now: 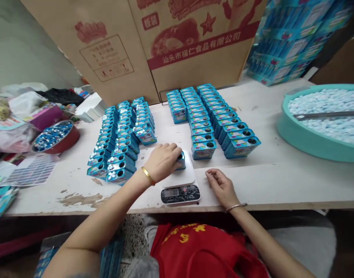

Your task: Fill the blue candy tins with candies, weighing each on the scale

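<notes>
Your left hand (162, 162) is clamped over a small blue tin (180, 162), fingers curled down on top, with the tin sitting on the white platform of a digital kitchen scale (180, 195). Looks like you're keeping it steady right on the weighing surface. Your right hand (221, 188) is relaxed, fingers loosely curled, resting on the white table (252, 185) just beside the scale, with nothing visible in it.

The scale sits near the front edge between your 2 hands, so both can reach it, and the display faces you, though I can't make out the reading. Just past it, matching tins stand in 2 neat blocks, the left block (121, 143) and the right block (214, 127), probably lined up like that so each is easy to grab. Off to the right is a teal tub (283, 131) heaped with pale candies (324, 104), and to the left a red bowl (56, 139) holds blue pieces.
</notes>
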Motion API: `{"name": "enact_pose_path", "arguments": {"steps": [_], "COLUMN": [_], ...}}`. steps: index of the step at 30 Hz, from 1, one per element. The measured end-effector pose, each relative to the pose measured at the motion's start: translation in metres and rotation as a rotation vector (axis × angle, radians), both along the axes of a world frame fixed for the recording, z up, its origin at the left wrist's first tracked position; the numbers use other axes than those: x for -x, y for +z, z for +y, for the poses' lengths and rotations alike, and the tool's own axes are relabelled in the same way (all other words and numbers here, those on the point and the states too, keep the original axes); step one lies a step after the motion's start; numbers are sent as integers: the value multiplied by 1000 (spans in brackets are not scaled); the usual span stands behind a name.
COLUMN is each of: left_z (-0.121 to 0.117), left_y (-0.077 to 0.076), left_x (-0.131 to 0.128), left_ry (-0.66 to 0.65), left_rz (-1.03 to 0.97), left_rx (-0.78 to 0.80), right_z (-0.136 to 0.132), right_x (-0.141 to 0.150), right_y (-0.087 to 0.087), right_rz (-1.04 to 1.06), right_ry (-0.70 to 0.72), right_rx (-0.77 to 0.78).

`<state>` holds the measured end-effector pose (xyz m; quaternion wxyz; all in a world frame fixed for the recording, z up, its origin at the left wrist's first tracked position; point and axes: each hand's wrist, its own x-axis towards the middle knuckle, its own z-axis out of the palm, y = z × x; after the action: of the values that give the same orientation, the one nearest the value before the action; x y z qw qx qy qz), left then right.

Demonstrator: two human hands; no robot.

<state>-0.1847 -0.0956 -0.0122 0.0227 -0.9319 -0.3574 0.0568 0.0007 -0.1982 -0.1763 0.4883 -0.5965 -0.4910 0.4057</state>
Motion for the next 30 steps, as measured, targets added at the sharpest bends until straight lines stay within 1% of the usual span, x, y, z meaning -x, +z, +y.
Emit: {"name": "enact_pose_path", "arguments": {"steps": [2, 3, 5, 6, 8, 11, 13, 15, 18, 21, 23, 24, 26, 28, 30], "left_z": [-1, -1, -5, -8, -15, -31, -40, -48, -53, -54, -54, -54, -53, -52, -50], "left_y": [4, 5, 2, -2, -15, -41, -57, -67, -70, -67, -64, -63, -63, -64, -64], "left_x": [13, 22, 41, 50, 70, 92, 101, 105, 104, 96, 89, 85, 78, 72, 67], "left_ry": [26, 63, 175, 240, 360, 497, 554, 579, 540, 430, 352, 312, 240, 196, 183], "left_rz": [-192, -303, -505, -584, -698, -782, -802, -819, -847, -856, -841, -822, -765, -706, -666], "left_rx": [-33, -54, -95, -109, -104, -50, -30, -35, -78, -150, -202, -226, -261, -283, -299], "right_z": [-1, -1, -2, -2, -2, -2, -1, -1, -2, -4, -3, -1, 7, 21, 40], "right_x": [-1, -1, -2, -2, -2, -1, -1, -1, -1, 1, 6, 9, 18, 30, 42], "right_y": [-1, -2, -3, -4, -6, -8, -8, -8, -7, -5, 2, 8, 27, 51, 74], "right_rz": [7, 11, 19, 25, 39, 55, 52, 45, 49, 91, 125, 134, 119, 65, -25], "right_ry": [-7, -9, -16, -21, -34, -44, -45, -52, -72, -98, -134, -163, -211, -218, -172], "right_rx": [9, 12, 8, 3, -8, -8, 1, 11, 26, 42, 39, 26, -48, -190, -345]}}
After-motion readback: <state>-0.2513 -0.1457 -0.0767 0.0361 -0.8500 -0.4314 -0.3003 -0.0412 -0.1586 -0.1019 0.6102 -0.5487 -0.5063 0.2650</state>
